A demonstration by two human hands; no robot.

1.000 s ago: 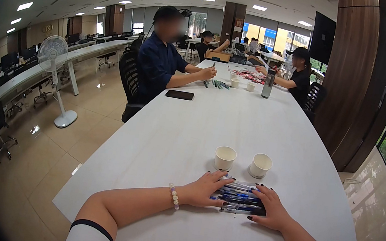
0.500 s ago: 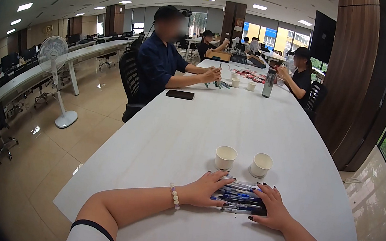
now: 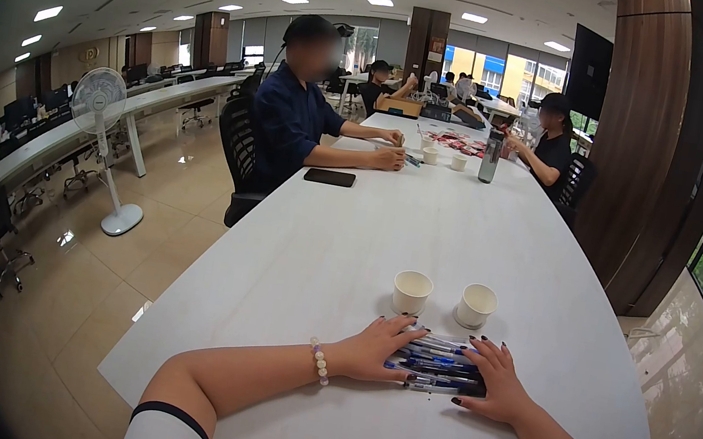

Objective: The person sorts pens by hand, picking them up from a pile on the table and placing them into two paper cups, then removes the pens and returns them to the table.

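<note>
A bunch of pens (image 3: 439,363), mostly clear-barrelled and blue or dark, lies side by side on the white table between my hands. Spread along its left end is my left hand (image 3: 373,348), fingers apart and touching the pen ends. On the opposite side, my right hand (image 3: 498,382) rests with its fingers stretched out against the right ends. Neither hand is wrapped round a pen. Just beyond the bunch stand two white paper cups, the left cup (image 3: 411,293) and the right cup (image 3: 476,305), both upright.
The white table (image 3: 349,237) stretches away from me. A black phone (image 3: 330,177) lies at its left edge, and a water bottle (image 3: 490,157) stands further off. A co-worker (image 3: 295,111) sits at the left, another person (image 3: 551,149) at the right. Small cups (image 3: 459,162) and red items (image 3: 454,140) lie between them.
My hands and the pens have hardly moved. The co-worker at the left has lowered their hands towards the table and moved them apart.
</note>
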